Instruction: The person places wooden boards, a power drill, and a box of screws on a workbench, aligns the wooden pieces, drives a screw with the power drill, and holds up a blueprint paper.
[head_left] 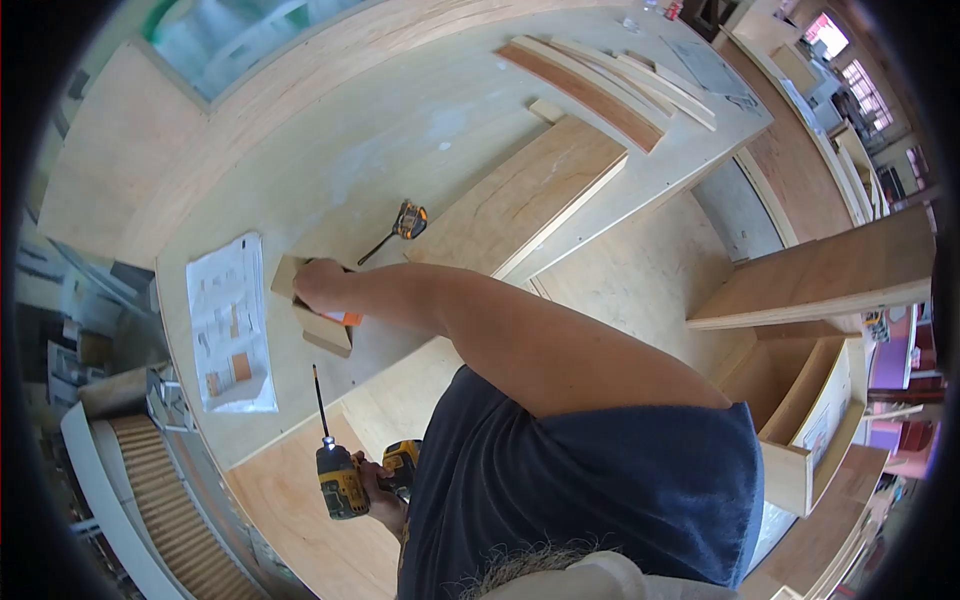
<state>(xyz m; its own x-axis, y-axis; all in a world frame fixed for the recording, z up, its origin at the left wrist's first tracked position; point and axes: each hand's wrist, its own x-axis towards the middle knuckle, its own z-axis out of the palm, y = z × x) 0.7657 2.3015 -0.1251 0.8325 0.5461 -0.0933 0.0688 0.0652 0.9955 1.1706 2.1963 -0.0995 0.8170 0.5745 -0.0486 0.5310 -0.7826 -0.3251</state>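
My left hand [380,497] is wrapped round the grip of a yellow and black cordless drill [342,482], held low beside the workbench edge. A long thin bit [320,400] points away from me, and a light glows near the chuck. My right arm stretches across to the left, and my right hand [320,284] reaches into a small open cardboard box [325,332] on the bench. Its fingers are hidden inside the box, where something orange shows. Left of the box lie printed sheets with pictures [228,325]. A black and orange tape measure [410,219] with a strap rests farther back.
A flat wooden panel [530,190] lies on the pale workbench [330,180], with wooden strips [600,85] behind it. To the right stand an upright board [815,270] and an open wooden drawer-like box [800,400]. A slatted curved piece [170,490] is at lower left.
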